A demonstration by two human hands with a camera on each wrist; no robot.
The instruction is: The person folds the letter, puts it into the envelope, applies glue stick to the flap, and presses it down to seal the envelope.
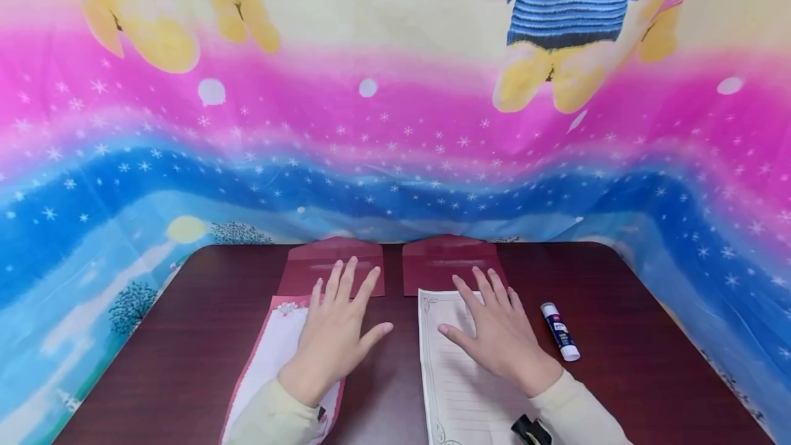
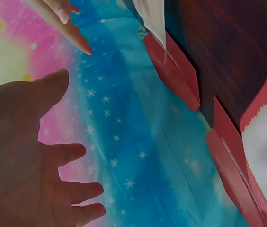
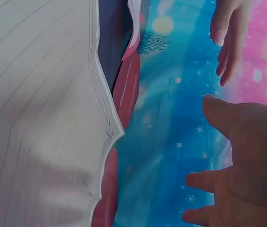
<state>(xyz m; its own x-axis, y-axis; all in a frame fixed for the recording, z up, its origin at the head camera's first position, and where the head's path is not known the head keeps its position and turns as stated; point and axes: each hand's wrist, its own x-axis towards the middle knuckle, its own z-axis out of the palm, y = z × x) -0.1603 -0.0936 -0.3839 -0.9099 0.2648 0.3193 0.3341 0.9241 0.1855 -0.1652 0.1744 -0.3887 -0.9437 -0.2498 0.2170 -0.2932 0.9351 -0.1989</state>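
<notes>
My left hand is spread flat above a white sheet with a red border, and nothing is in its grasp. Over a lined letter sheet with an ornamental frame, my right hand hovers with fingers fanned out, also holding nothing. Beyond the fingertips lie two dark red envelopes with raised flaps, the left envelope and the right envelope. A glue stick with a white cap lies to the right of my right hand. In both wrist views the fingers are apart and relaxed.
The dark wooden table has rounded far corners. A printed cloth with snowflakes and bears hangs close behind its far edge and along both sides. A black clip-like piece sits at my right sleeve.
</notes>
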